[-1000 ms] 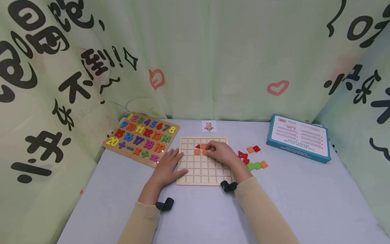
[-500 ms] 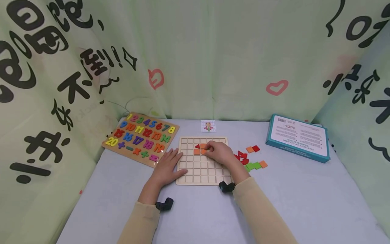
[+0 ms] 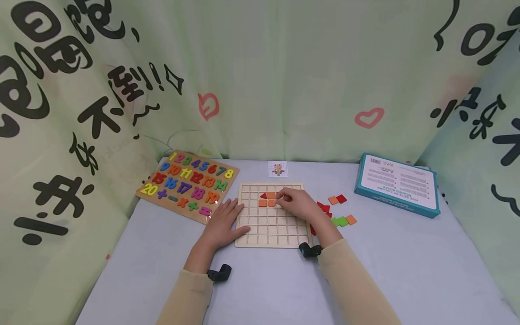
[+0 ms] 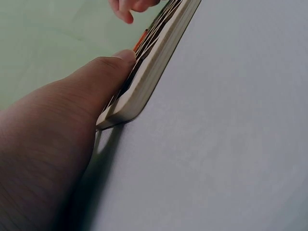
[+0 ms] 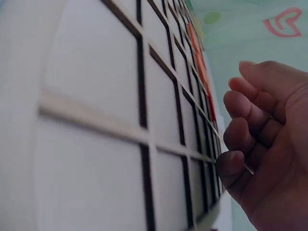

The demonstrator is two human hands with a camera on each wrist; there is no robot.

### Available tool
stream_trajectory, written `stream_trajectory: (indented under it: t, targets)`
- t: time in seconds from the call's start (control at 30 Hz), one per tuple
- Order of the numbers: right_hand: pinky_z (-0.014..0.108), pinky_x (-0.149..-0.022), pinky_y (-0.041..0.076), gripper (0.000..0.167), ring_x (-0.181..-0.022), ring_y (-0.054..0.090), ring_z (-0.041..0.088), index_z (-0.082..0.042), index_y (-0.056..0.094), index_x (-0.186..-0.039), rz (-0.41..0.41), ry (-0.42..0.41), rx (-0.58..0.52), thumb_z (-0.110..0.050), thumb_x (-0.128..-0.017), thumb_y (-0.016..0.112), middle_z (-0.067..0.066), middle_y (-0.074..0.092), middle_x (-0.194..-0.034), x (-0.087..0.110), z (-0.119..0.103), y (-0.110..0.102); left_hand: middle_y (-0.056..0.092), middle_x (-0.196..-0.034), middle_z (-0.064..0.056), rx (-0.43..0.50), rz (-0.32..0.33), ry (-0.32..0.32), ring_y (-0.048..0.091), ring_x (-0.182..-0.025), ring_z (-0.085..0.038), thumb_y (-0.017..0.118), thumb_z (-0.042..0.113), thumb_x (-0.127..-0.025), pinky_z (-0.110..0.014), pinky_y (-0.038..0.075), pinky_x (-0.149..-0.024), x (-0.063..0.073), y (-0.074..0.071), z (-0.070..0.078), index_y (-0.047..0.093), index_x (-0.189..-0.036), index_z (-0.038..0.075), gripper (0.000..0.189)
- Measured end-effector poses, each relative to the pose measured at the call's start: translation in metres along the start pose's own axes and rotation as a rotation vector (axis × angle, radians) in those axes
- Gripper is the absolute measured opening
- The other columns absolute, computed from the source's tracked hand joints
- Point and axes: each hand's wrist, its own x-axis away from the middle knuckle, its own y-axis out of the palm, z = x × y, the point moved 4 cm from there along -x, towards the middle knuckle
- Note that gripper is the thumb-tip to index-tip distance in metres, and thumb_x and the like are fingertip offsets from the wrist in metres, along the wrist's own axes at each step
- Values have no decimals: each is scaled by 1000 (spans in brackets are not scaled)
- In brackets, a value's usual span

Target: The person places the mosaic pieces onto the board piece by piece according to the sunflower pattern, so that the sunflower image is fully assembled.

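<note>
A wooden grid board [image 3: 260,230] lies on the table. My left hand [image 3: 223,222] rests flat at its left side, and in the left wrist view the thumb [image 4: 106,72] lies over the board's edge. Near its upper middle, a red triangle [image 3: 263,196], an orange square [image 3: 271,195], another orange square [image 3: 262,203] and a rounded orange piece [image 3: 271,203] fill grid cells. Just right of them hovers my right hand [image 3: 298,204], fingertips close over the board. The right wrist view shows its fingers [image 5: 236,134] loosely bent, with no piece visible between them.
Loose red pieces [image 3: 325,208], green pieces [image 3: 340,221] and orange ones lie right of the board, partly behind the right forearm. A pattern card [image 3: 278,169] sits beyond the board. A number puzzle [image 3: 188,185] is at the left, a teal box [image 3: 398,184] at the right.
My right hand has shifted slightly right, off the rounded orange piece, which now shows more fully in its cell. My left hand keeps its place.
</note>
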Motion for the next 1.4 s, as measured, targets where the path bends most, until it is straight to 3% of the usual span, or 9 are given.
stream_trajectory:
  t: [0.27,0.5,0.67,0.83,1.0,1.13,1.4]
  targets:
    - [29,-72,51,27,-94,55,22,-20,67,-118,20,26,28,-33,-94,66,3,62,-101,28,26,-40,24,-165,0,-11,-6,-8,15,-155,-26,54,70,-87,-49,14,-126,0,2,0,36,-154,23,84]
    - [28,-70,54,38,-98,55,24,-15,63,-124,12,84,54,-32,-91,70,8,62,-108,64,72,-84,25,-165,-1,-7,-1,-13,16,-155,-26,54,70,-87,-49,14,-126,0,2,0,37,-154,23,83]
    - [28,-72,53,44,-103,53,27,-13,60,-129,-18,128,47,-34,-92,69,11,61,-117,91,105,-104,27,-164,-1,-13,12,-3,17,-154,-26,54,71,-87,-49,15,-126,-1,2,0,38,-153,23,83]
    - [28,-76,51,46,-106,51,28,-13,60,-130,-24,107,53,-32,-89,72,13,59,-123,106,129,-109,28,-164,-1,-14,22,-1,18,-154,-26,54,70,-87,-50,16,-125,0,2,0,39,-153,23,82]
    - [25,-71,50,47,-101,49,25,-17,61,-132,-26,96,55,-33,-89,73,8,58,-116,112,146,-107,27,-164,-1,-14,19,-10,17,-154,-26,54,71,-87,-50,16,-125,0,2,0,39,-153,23,83]
    - [23,-68,49,44,-100,47,24,-18,62,-131,-28,62,45,-29,-90,72,7,56,-115,112,148,-105,27,-164,-1,-13,20,-12,17,-154,-26,54,71,-87,-50,15,-125,0,1,0,38,-153,23,83]
    - [27,-78,50,34,-106,47,25,-20,65,-124,-30,55,65,-29,-92,70,8,56,-122,109,148,-100,26,-165,0,-20,18,-8,17,-154,-26,54,71,-87,-50,15,-125,-1,3,-1,37,-154,24,83]
